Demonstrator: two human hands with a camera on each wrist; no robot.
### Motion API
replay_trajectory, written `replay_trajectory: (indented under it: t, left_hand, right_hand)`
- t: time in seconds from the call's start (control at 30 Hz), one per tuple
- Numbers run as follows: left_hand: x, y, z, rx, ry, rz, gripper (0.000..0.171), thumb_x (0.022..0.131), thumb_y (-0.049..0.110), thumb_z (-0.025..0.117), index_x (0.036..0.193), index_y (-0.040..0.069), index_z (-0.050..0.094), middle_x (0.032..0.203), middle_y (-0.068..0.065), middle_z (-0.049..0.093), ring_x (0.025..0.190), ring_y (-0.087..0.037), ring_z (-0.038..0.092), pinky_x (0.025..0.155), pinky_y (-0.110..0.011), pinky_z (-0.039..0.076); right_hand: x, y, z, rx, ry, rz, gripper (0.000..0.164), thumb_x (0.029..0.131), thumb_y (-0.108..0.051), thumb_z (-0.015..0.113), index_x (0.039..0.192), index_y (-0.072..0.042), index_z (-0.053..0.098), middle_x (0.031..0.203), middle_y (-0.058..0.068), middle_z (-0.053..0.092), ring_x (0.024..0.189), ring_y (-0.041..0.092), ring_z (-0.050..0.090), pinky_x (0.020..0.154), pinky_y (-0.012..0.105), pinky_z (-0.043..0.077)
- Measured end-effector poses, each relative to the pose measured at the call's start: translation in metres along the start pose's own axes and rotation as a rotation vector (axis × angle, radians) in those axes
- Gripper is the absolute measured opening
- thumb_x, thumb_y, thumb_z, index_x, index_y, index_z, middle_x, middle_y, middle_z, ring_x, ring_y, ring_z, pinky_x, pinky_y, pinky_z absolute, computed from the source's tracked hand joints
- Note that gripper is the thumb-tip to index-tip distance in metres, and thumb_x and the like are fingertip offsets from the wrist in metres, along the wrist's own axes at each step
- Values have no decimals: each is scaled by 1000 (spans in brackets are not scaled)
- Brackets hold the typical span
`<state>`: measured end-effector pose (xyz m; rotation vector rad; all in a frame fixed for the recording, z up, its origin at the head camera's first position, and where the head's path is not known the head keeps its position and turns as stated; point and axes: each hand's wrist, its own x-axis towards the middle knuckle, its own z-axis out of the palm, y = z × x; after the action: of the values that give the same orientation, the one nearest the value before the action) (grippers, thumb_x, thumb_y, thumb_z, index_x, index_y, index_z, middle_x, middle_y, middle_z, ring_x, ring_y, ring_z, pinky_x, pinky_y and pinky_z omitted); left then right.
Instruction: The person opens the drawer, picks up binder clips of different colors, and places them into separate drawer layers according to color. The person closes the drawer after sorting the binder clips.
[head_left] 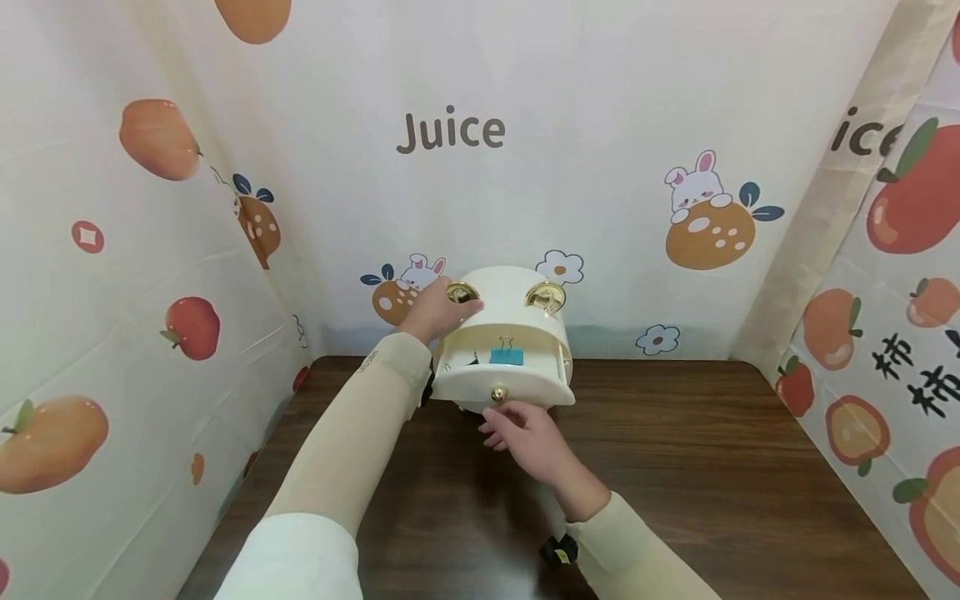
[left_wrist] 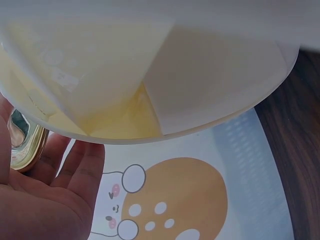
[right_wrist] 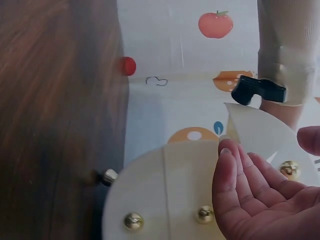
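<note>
A small cream drawer box (head_left: pixel 504 287) with round gold fittings (head_left: pixel 546 297) stands against the back cloth. Its upper drawer (head_left: pixel 457 387) is pulled out; inside lie a blue binder clip (head_left: pixel 507 356) and a small dark clip (head_left: pixel 472 360), partly hidden. My left hand (head_left: pixel 438 312) holds the box's upper left side, thumb in front and fingers around the left gold fitting (left_wrist: pixel 31 147). Just below the drawer's gold knob (head_left: pixel 498 393) is my right hand (head_left: pixel 528 437), fingers loosely bent with nothing in them. In the right wrist view, more gold knobs (right_wrist: pixel 134 221) show lower on the box.
The box stands at the back of a dark wooden table (head_left: pixel 675 467). Fruit-printed cloth (head_left: pixel 600 167) hangs behind and on both sides. A black wrist device (head_left: pixel 559 550) is at the right cuff.
</note>
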<state>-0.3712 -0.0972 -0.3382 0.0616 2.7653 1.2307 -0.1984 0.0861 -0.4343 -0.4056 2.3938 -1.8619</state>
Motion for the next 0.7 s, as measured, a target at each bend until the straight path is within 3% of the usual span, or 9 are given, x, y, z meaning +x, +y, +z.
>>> replay_trajectory:
  t: [0.2, 0.47, 0.7]
  left_hand:
    - [0, -1, 1, -8, 1, 0, 57, 94, 46, 75, 134, 13, 51, 116, -7, 62, 107, -26, 59, 94, -46, 52]
    - [0, 0, 1, -4, -4, 7, 56, 94, 45, 75, 133, 12, 51, 116, -7, 62, 107, -26, 59, 94, -46, 51]
    - [-3, 1, 0, 2, 1, 6, 58, 94, 46, 75, 134, 11, 52, 116, -7, 62, 106, -26, 60, 93, -45, 52]
  right_hand:
    - [5, 3, 5, 77, 4, 54, 43, 107, -38, 56, 114, 2, 69, 102, 16, 74, 86, 25, 73, 79, 40, 60]
    - [12, 2, 12, 258, 26, 89, 50, 110, -39, 48, 115, 7, 67, 101, 18, 74, 86, 27, 73, 76, 37, 60]
    - [15, -2, 17, 285, 62, 91, 47, 111, -37, 48, 113, 6, 67, 100, 18, 74, 85, 28, 73, 75, 37, 59]
